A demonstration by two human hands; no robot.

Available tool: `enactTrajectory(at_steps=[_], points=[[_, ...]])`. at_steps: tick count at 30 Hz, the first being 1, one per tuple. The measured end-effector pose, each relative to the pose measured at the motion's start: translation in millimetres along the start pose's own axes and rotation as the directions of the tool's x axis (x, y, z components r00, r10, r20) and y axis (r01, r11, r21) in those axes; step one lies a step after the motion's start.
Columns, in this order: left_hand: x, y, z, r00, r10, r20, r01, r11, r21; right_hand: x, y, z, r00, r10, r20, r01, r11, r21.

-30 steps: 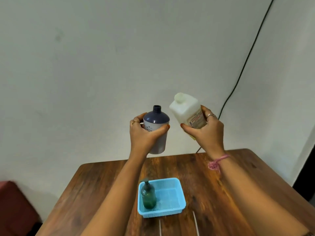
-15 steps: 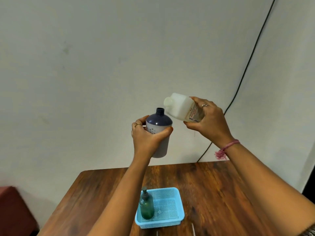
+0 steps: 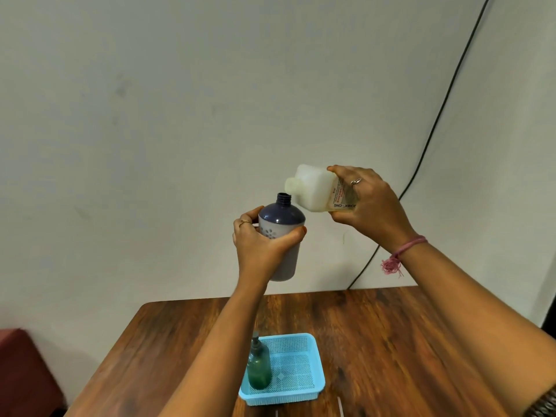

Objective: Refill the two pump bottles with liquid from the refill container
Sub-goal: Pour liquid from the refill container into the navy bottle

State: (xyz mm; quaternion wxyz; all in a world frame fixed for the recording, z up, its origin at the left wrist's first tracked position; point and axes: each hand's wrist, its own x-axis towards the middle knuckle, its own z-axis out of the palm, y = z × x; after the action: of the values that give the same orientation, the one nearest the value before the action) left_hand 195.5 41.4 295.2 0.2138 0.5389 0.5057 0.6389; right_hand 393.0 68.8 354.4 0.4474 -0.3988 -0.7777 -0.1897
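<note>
1. Purple pump bottle (image 3: 281, 236): held upright in the air above the far edge of the wooden table (image 3: 391, 341). Pump removed, threaded neck open at the top. Dark purple domed shoulder, pale lilac body with white flower print.
2. Left hand (image 3: 260, 245): wrapped around the middle of the purple pump bottle, thumb on the right side, fingers curled round the left. Ring visible on one finger.
3. Refill container (image 3: 316, 189): white, square-shouldered, tipped on its side with the spout pointing left. Spout just above and to the right of the open neck of the purple pump bottle; contact between the two not discernible. No stream of liquid discernible. Printed label facing down and toward the palm.
4. Right hand (image 3: 370, 203): grasping the base end of the refill container, fingers over the top, thumb underneath. Ring on one finger, pink thread band (image 3: 403, 254) at the wrist.
5. Green pump bottle (image 3: 258, 370): standing upright, pump fitted, in the left part of the blue basket (image 3: 307, 386).
6. Blue basket: resting on the wooden table, near its front edge, below both hands.
7. Black cable (image 3: 445, 100): running down the wall behind the table.
</note>
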Motion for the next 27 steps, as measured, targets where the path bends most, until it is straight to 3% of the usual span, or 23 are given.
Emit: enactTrajectory(at_steps=[27], points=[[3, -6, 3, 1.0, -0.004, -0.015, 0.004, 1.0, 0.005, 18, 7, -2, 0.985, -0.169, 0.026, 0.171, 0.979, -0.112]])
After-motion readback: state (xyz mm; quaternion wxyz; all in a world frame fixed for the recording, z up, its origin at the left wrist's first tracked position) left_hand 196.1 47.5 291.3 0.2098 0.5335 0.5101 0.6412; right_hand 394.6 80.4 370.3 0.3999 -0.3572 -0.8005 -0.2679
